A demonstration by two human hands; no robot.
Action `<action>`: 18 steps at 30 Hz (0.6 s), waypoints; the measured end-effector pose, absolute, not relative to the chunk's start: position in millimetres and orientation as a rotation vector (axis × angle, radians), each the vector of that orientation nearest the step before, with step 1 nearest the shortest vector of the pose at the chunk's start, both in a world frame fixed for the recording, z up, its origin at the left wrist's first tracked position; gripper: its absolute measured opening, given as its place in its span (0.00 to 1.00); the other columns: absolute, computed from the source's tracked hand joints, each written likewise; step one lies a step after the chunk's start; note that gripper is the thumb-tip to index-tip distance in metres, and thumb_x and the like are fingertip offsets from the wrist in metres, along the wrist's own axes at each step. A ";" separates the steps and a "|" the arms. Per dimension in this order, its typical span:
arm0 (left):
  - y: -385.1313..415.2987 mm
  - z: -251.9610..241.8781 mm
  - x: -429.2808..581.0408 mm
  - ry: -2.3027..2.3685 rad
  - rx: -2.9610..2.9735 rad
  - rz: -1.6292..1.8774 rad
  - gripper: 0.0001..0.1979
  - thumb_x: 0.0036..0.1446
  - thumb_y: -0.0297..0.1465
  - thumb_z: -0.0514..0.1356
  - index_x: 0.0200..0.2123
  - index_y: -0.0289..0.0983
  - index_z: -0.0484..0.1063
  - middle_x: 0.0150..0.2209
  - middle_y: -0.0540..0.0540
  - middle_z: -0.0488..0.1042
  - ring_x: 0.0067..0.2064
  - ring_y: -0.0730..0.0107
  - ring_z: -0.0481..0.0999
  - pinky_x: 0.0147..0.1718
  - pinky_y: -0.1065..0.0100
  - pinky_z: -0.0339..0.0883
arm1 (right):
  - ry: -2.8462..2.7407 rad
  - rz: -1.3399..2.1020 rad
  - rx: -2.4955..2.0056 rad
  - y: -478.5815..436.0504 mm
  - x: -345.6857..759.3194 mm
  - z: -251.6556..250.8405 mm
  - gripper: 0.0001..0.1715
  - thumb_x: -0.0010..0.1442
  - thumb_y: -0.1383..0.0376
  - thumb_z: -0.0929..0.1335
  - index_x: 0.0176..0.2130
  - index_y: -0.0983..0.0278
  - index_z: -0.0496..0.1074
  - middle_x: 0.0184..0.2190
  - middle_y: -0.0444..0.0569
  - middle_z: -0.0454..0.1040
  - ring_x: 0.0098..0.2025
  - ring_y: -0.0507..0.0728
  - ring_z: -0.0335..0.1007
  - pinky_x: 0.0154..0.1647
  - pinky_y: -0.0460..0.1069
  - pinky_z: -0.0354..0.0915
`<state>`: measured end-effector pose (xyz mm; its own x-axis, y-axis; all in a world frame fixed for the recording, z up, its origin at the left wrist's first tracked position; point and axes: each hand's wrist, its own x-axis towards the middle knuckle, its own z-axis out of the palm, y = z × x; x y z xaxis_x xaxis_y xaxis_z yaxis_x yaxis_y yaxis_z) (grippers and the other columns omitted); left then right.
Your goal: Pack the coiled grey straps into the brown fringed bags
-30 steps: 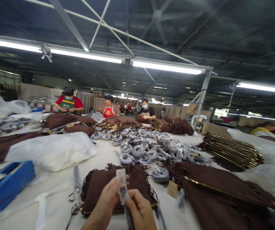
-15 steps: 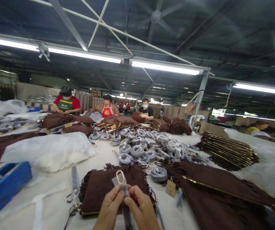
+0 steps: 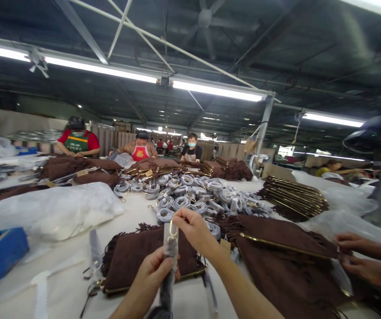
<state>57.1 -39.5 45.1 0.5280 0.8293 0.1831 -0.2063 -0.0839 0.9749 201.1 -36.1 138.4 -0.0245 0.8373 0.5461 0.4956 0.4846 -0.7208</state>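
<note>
The strap [image 3: 167,289] is wrapped in glossy plastic, its oval clasp [image 3: 173,230] made of polished metal; the fringed bag [image 3: 130,257] is faced in matt, suede-like cloth.

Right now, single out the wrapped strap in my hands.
The strap in your left hand, its gold ring up at your right hand; the coiled straps lie heaped beyond the brown bag.

Cut-off blue box [image 3: 6,264], perhaps a tape dispenser, near white plastic sheeting [image 3: 57,210], ceiling fan [image 3: 205,18] overhead.

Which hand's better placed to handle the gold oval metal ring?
Probably the right hand: it is at the top of the gold oval metal ring. The left hand grips the dark, clear-plastic-wrapped strap below.
</note>
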 end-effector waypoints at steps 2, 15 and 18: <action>-39.7 41.8 52.3 0.558 1.427 0.899 0.24 0.47 0.51 0.64 0.32 0.33 0.75 0.23 0.48 0.74 0.25 0.73 0.64 0.26 0.72 0.56 | -1.609 0.430 -1.165 -32.2 208.5 138.1 0.12 0.58 0.63 0.64 0.24 0.63 0.68 0.20 0.39 0.64 0.26 0.51 0.59 0.29 0.45 0.56; -35.4 83.4 69.1 0.625 1.551 0.896 0.23 0.54 0.50 0.57 0.25 0.35 0.71 0.20 0.52 0.66 0.24 0.74 0.59 0.25 0.72 0.53 | -1.616 0.362 -1.185 -42.3 210.0 145.5 0.13 0.59 0.62 0.63 0.24 0.63 0.66 0.21 0.40 0.64 0.26 0.51 0.59 0.28 0.46 0.55; -37.3 66.4 71.4 0.604 1.467 0.801 0.23 0.53 0.50 0.58 0.26 0.34 0.71 0.21 0.51 0.67 0.23 0.76 0.57 0.23 0.72 0.50 | -1.602 0.372 -1.200 -41.8 219.3 144.3 0.14 0.59 0.61 0.63 0.24 0.63 0.65 0.21 0.40 0.64 0.27 0.52 0.59 0.29 0.46 0.55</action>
